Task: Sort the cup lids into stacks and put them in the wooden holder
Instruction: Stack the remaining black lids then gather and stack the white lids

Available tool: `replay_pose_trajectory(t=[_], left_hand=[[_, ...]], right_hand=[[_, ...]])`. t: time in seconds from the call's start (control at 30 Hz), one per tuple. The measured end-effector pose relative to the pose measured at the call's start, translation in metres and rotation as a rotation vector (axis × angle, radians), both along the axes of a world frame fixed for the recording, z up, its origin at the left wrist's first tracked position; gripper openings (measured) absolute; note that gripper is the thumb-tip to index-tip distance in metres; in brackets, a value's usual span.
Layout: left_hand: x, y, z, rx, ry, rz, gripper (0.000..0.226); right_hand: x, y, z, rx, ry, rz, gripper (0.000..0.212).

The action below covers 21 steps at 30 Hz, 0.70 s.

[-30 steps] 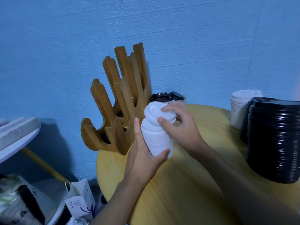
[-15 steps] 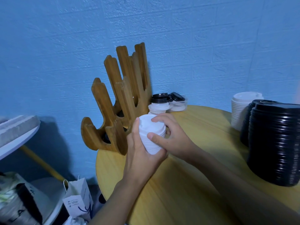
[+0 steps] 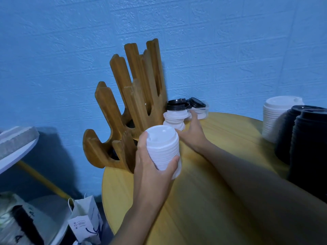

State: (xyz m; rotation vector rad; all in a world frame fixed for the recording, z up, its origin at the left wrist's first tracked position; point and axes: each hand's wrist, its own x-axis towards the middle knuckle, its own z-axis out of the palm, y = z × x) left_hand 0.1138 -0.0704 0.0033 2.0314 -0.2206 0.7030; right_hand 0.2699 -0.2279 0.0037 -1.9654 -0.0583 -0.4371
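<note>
We see the wooden holder (image 3: 134,106) at ten o'clock on the round table (image 3: 203,200). Its tall slots are open at the top. Just to its right, our left hand (image 3: 150,167) is wrapped around a stack of white cup lids (image 3: 163,147), with the thumb on one side and the fingers on the other. The stack tips toward us.

We think these lids are very light and thin. They can bend if we squeeze hard. They look smooth, and they only sit on each other, so the stack may slide apart. It seems best to hold it around the middle, with a hand on the top or under the bottom.

At twelve o'clock sits a small pile of white lids (image 3: 174,119) with black lids on top. Our right hand (image 3: 192,133) is spread wide beside it and holds nothing. We cannot tell if it touches the pile.

At two o'clock stand a tall white lid stack (image 3: 276,117) and black lid stacks (image 3: 307,138).
</note>
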Motion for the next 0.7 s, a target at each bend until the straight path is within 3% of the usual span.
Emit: replay_pose_trajectory(t=[0.2,0.63,0.7], left_hand=[[0.005,0.002,-0.003,-0.02,-0.001,-0.017,0.099],[0.002,0.001,-0.001,-0.012,0.004,-0.016,0.101],[0.003,0.001,-0.001,-0.016,0.013,-0.015,0.102]], right_hand=[[0.043,0.014,0.001,0.018,0.011,-0.026,0.126],[0.042,0.014,0.009,0.032,0.051,-0.057,0.115],[0.037,0.01,0.006,0.047,0.056,-0.046,0.101]])
